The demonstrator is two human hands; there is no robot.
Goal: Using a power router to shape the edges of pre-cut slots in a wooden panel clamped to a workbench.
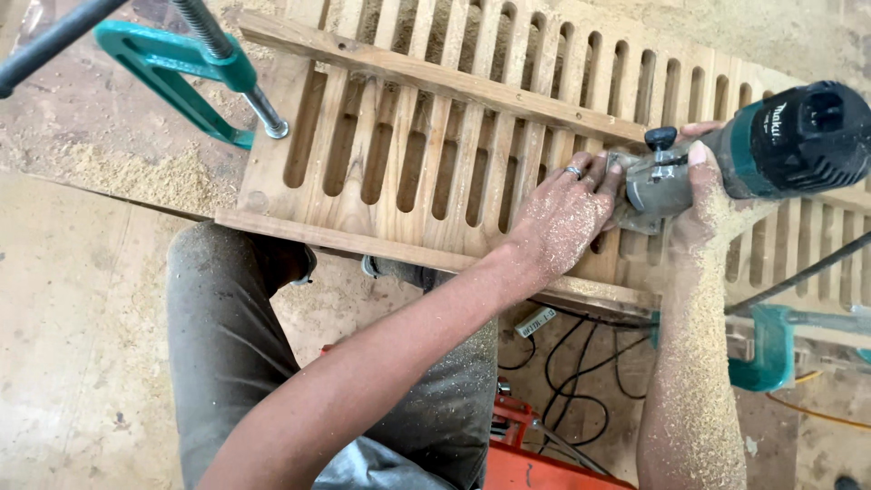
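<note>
Router [771,150], teal and black, lying near the right end of the slotted wooden panel [426,154], its metal base [655,181] pressed to the wood at about the middle of the panel's width. I see my right hand [712,204] wrapped around the motor body just behind the base; my left hand [564,213], ring on one finger, lies flat on the slats with its fingertips touching the base, fingers spread, grasping nothing. Both forearms are dusted with sawdust.

To the left of the tool, two rows of finished long slots run the whole panel, divided by a straight wooden batten [435,77] laid diagonally across it. To the right of the tool more slots show in both rows, so I judge most of the cutting done; whether any blank wood remains under the base I cannot tell.

Two teal clamps hold the work: one [181,68] at the upper left corner, one [767,349] below the front edge at right. Sawdust [136,177] is heaped on the bench left of the panel; black cables [572,372] hang beneath the table.
</note>
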